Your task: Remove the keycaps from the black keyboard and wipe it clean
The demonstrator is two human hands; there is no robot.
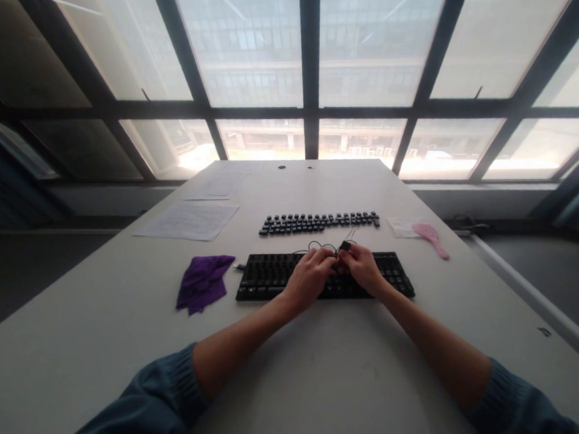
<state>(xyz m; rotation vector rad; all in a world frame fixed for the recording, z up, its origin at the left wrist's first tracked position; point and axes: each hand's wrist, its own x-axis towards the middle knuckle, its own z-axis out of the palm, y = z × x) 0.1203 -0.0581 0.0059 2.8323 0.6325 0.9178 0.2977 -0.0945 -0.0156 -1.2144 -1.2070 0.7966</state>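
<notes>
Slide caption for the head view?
Left hand and right hand over a keyboard, keycaps in rows beyond, cloth at left, brush at right.

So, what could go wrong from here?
The small black piece in the right hand could slip and drop onto the black rectangular keyboard. The loose black keycaps, set in rows beyond the keyboard, might get knocked out of order by a stray reach.
</notes>
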